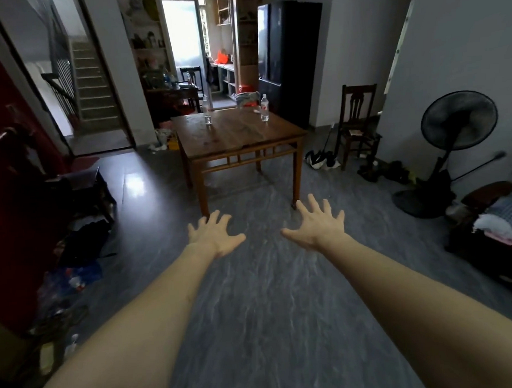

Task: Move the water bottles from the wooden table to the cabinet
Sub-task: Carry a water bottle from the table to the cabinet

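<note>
Left hand (214,235) and right hand (316,225) outstretched, fingers spread, holding nothing, wooden table (240,136) well beyond the fingertips, two upright water bottles (264,107) on its far edge

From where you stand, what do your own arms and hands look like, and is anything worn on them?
Both forearms are bare right up to the picture's edge, with no sleeves showing. The left hand and right hand wear no gloves, and I see no watch, ring or bracelet.
</note>
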`<act>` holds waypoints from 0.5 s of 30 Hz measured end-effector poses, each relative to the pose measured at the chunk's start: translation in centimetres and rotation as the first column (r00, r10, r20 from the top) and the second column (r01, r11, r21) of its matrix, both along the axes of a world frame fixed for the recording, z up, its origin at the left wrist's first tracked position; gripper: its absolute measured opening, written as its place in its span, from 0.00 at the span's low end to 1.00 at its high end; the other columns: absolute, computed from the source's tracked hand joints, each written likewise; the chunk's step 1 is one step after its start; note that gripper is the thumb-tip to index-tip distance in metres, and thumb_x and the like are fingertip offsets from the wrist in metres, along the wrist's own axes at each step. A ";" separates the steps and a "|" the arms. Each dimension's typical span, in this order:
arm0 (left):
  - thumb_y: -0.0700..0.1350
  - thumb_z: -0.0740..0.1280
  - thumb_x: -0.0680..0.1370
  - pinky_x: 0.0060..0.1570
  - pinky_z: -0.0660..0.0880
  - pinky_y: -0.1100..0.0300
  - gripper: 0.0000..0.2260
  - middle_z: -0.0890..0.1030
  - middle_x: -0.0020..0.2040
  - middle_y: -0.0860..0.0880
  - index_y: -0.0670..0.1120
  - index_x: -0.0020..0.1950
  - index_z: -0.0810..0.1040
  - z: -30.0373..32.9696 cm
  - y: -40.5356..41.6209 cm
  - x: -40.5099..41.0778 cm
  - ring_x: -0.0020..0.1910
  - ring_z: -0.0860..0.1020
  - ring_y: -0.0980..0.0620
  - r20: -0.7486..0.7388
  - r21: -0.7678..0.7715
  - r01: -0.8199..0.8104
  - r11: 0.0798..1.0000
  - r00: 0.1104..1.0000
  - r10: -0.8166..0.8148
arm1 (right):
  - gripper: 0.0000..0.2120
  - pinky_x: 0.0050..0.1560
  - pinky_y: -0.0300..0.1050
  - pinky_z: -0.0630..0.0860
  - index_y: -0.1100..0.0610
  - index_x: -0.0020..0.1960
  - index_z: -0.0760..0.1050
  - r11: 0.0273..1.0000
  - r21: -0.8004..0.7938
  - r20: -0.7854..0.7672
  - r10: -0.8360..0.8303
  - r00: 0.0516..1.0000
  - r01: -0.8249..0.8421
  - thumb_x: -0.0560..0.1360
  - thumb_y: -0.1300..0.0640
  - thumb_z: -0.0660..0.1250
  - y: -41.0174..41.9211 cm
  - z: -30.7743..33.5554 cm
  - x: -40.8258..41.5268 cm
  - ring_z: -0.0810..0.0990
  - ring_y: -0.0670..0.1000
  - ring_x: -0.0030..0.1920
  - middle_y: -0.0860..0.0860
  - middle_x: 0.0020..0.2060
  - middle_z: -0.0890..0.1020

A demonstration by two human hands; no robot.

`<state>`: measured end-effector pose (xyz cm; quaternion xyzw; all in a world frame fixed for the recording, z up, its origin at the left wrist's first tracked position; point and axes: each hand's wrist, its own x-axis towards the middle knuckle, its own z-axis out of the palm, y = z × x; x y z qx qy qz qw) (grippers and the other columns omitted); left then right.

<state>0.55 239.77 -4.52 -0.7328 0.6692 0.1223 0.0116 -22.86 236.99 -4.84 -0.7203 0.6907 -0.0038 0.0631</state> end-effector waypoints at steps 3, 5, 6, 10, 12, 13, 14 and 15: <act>0.68 0.57 0.79 0.78 0.50 0.38 0.35 0.47 0.84 0.51 0.55 0.83 0.53 0.2 -5.6 -1.5 0.82 0.50 0.42 -0.003 -0.011 -0.008 1.000 1.000 0.008 | 0.46 0.72 0.69 0.43 0.45 0.79 0.44 0.999 -0.034 -0.032 0.016 0.999 -0.017 0.69 0.25 0.53 -5.5 0.4 -1.9 0.41 0.60 0.78 0.49 0.79 0.42; 0.68 0.57 0.79 0.78 0.50 0.38 0.35 0.46 0.84 0.51 0.55 0.83 0.52 0.5 -9.3 -2.6 0.82 0.50 0.41 -0.009 -0.018 -0.015 1.000 1.000 0.015 | 0.45 0.72 0.69 0.43 0.46 0.79 0.45 0.997 -0.062 -0.062 0.035 0.997 -0.038 0.70 0.26 0.53 -9.4 0.7 -3.3 0.41 0.60 0.78 0.50 0.79 0.42; 0.68 0.57 0.79 0.78 0.49 0.38 0.36 0.46 0.84 0.51 0.55 0.83 0.52 0.7 -11.1 -3.2 0.82 0.50 0.41 -0.005 -0.015 -0.016 1.000 1.000 0.016 | 0.45 0.72 0.69 0.43 0.46 0.79 0.45 0.997 -0.066 -0.065 0.039 0.997 -0.044 0.70 0.26 0.53 -11.4 0.9 -4.0 0.41 0.60 0.78 0.50 0.79 0.43; 0.68 0.57 0.79 0.78 0.50 0.38 0.36 0.46 0.84 0.50 0.55 0.83 0.52 1.1 -18.1 -5.6 0.81 0.51 0.40 0.004 -0.015 -0.007 1.000 1.000 0.007 | 0.45 0.72 0.70 0.43 0.46 0.79 0.45 0.997 -0.060 -0.054 0.035 0.998 -0.039 0.70 0.25 0.52 -18.7 1.0 -6.3 0.41 0.60 0.78 0.50 0.79 0.43; 0.68 0.57 0.79 0.78 0.51 0.39 0.36 0.47 0.84 0.50 0.55 0.83 0.53 1.2 -21.2 -6.3 0.81 0.52 0.40 -0.008 -0.025 -0.013 1.000 1.000 0.012 | 0.45 0.71 0.69 0.43 0.46 0.79 0.45 0.998 -0.054 -0.050 0.033 0.998 -0.035 0.69 0.25 0.52 -22.0 1.0 -7.1 0.42 0.60 0.78 0.50 0.79 0.44; 0.67 0.58 0.79 0.78 0.51 0.39 0.35 0.47 0.84 0.50 0.55 0.83 0.53 1.3 -22.6 -6.6 0.81 0.53 0.40 0.001 -0.025 -0.010 1.000 1.000 0.010 | 0.45 0.71 0.69 0.44 0.46 0.79 0.45 0.998 -0.044 -0.054 0.041 0.998 -0.044 0.69 0.25 0.53 -23.4 1.0 -7.4 0.42 0.60 0.78 0.50 0.79 0.44; 0.67 0.58 0.79 0.78 0.52 0.40 0.35 0.49 0.84 0.50 0.54 0.82 0.54 1.3 -24.0 -6.8 0.81 0.53 0.41 0.009 -0.030 -0.009 1.000 1.000 0.009 | 0.45 0.72 0.69 0.44 0.46 0.79 0.45 0.997 -0.036 -0.069 0.059 0.996 -0.062 0.69 0.26 0.54 -24.8 0.8 -7.7 0.43 0.60 0.78 0.50 0.79 0.44; 0.67 0.58 0.79 0.77 0.53 0.41 0.35 0.51 0.83 0.50 0.54 0.82 0.55 1.3 -25.5 -6.9 0.80 0.55 0.41 0.010 -0.048 -0.009 0.999 1.000 0.009 | 0.45 0.72 0.69 0.44 0.46 0.79 0.45 0.996 -0.037 -0.092 0.081 0.992 -0.085 0.69 0.26 0.55 -26.2 0.5 -7.9 0.43 0.60 0.78 0.50 0.79 0.44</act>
